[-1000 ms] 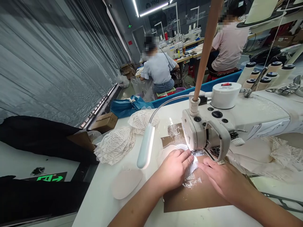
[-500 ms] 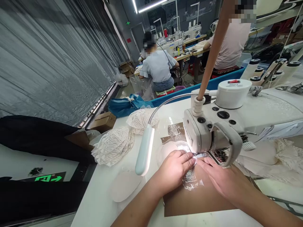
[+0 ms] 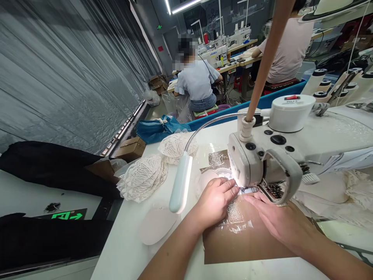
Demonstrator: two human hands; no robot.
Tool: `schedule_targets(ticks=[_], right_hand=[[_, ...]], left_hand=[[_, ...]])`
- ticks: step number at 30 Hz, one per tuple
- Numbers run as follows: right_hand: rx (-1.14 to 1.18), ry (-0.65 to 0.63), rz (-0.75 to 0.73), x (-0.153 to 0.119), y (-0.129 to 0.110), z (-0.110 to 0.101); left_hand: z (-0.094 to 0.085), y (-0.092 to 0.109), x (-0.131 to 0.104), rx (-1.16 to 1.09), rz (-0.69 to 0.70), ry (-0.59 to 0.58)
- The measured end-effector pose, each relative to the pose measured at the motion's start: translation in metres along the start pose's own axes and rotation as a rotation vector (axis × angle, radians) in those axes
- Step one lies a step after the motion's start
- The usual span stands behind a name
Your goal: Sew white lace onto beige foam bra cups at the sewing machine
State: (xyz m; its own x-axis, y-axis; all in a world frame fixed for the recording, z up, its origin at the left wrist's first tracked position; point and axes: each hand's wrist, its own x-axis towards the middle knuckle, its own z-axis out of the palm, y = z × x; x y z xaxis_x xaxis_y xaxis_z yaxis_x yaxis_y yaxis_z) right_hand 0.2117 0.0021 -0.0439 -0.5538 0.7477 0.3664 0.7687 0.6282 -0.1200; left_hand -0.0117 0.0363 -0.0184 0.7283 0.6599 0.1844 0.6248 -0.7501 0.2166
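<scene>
Nearest you, a smooth brown sheet point(image 3: 247, 245) covers part of the white counter point(image 3: 116, 254). Your right hand point(image 3: 274, 219) lies low over it, fingers close together beside the metal foot; whether they pinch anything, you can't tell from here. Your left hand point(image 3: 214, 202) presses down with fingers together at the pale cloth piece point(image 3: 207, 178); its thumb is hidden, so a pinch can't be confirmed. The cloth lies by the needle end of the sewing machine point(image 3: 246, 165), its trimmed edge partly covered. It looks light, soft and apt to slide on that sheet, the trim easily snagged; flat fingertips near the edge, clear of the needle, should suit it. Beyond your left hand stands a lamp point(image 3: 179, 186), then lace pieces point(image 3: 142, 179).
</scene>
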Motion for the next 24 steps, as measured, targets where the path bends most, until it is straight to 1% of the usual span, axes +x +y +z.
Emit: schedule_targets(ticks=[3, 7, 11, 14, 16, 19, 24], right_hand=[[0.015, 0.018, 0.011, 0.002, -0.001, -0.001], [0.029, -0.019, 0.014, 0.001, -0.001, -0.002], [0.034, 0.003, 0.03, -0.001, 0.0, -0.005], [0.048, 0.016, 0.015, 0.001, -0.001, -0.011], [0.064, 0.01, 0.009, 0.003, -0.001, -0.014], [0.061, 0.039, 0.015, 0.002, -0.003, -0.013], [0.061, 0.125, 0.073, -0.008, -0.002, -0.002]], left_hand=[[0.001, -0.001, -0.001, 0.005, -0.005, -0.011], [-0.005, 0.003, -0.002, 0.059, -0.033, -0.041], [-0.02, 0.019, -0.007, 0.091, -0.139, -0.076], [-0.028, 0.033, -0.012, 0.009, -0.187, -0.144], [-0.028, 0.039, -0.014, -0.074, -0.18, -0.178], [-0.023, 0.044, -0.014, -0.131, -0.175, -0.172], [-0.015, 0.046, -0.013, -0.044, -0.175, -0.145]])
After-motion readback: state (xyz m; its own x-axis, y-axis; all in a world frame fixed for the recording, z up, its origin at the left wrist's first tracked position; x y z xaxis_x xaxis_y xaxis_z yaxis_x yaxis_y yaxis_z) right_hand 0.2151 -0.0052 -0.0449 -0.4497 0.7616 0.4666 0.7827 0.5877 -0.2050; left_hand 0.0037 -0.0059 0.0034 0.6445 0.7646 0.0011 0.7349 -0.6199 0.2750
